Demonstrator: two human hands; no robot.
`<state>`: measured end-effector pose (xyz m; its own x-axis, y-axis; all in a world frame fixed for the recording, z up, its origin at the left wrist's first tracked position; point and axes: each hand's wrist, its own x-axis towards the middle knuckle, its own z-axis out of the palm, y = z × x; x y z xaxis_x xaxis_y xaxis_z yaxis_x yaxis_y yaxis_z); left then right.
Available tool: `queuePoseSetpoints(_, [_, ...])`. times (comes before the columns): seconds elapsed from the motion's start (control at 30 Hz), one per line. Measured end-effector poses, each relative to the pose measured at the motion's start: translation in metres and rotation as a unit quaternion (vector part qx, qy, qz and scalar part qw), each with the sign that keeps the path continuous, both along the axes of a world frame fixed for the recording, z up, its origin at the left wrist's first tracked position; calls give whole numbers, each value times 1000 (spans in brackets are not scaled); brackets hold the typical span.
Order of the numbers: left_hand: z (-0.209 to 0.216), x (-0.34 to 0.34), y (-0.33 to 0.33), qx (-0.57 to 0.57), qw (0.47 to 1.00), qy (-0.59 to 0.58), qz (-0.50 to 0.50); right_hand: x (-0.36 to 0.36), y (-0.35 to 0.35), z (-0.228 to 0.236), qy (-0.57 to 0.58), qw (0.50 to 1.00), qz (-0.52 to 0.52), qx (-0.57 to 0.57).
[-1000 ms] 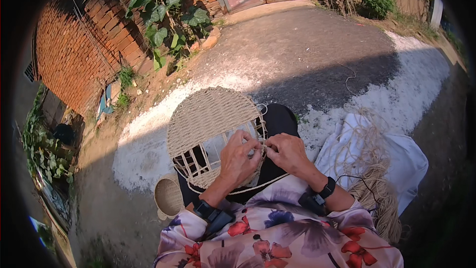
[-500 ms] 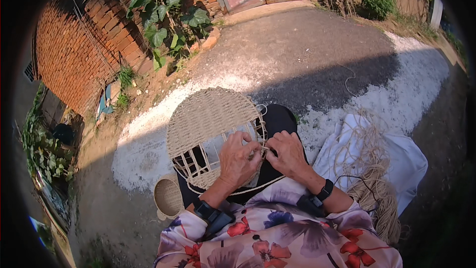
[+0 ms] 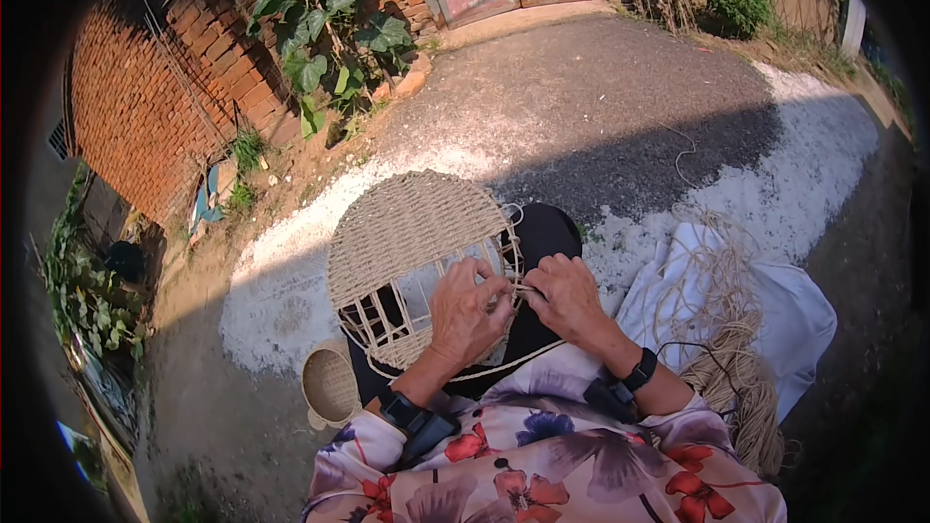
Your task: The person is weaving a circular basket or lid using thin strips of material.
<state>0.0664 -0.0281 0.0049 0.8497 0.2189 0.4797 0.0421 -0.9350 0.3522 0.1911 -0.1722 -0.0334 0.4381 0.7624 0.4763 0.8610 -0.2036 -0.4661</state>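
- The woven basket [image 3: 412, 232] lies tilted on the person's lap, its finished rope-wrapped part toward the far side and its bare wire frame [image 3: 383, 315] showing on the near left.
- The left hand [image 3: 468, 315] rests on the near right part of the basket, fingers curled down over the weave; it looks closed on the frame or a strand, though just what it pinches is too small to tell.
- The right hand [image 3: 567, 298] sits just beside it at the basket's right rim, fingers closed on a thin pale cord [image 3: 528, 289] running between the two hands.
- A loose loop of the same cord [image 3: 504, 365] sags across the lap below the wrists.
- To the right, a bundle of pale fibre [image 3: 736, 368] lies on a white cloth [image 3: 804, 320] on the ground; a small finished basket [image 3: 329, 385] stands near the left knee.
- Risk, as I judge it: the sagging loop could snag on the open wire bars or on the wrist devices, pulling the working strand slack and leaving a loose, uneven row.
- The tilted basket is steadied only by the lap and the left hand; a hard tug from the right could make it roll off toward the gravel [image 3: 581, 107].
- The strand feeding from the bundle could tangle, since the fibres lie in loose coils.
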Motion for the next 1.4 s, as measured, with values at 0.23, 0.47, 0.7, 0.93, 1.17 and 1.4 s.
queuePoseSetpoints(0.23, [1, -2, -1, -11, 1000, 6, -10, 6, -13, 5, 62, 996, -46, 34])
queuePoseSetpoints(0.47, [-3, -4, 2, -2, 1000, 8, -19, 3, -8, 3, 443, 890, 59, 92])
queuePoseSetpoints(0.7, [-2, -6, 2, 13, 999, 7, -32, 6, -12, -11, 443, 889, 78, 89])
queuePoseSetpoints(0.93, [1, -7, 1, 30, 999, 27, -36, 3, -6, -1, 550, 815, 101, 151])
queuePoseSetpoints(1.17, [-1, -6, 1, 21, 999, 35, -30, -1, -2, -12, 524, 828, 136, 148])
queuePoseSetpoints(1.4, [-4, -6, 3, 17, 999, 31, -34, -9, -2, -9, 421, 894, 77, 137])
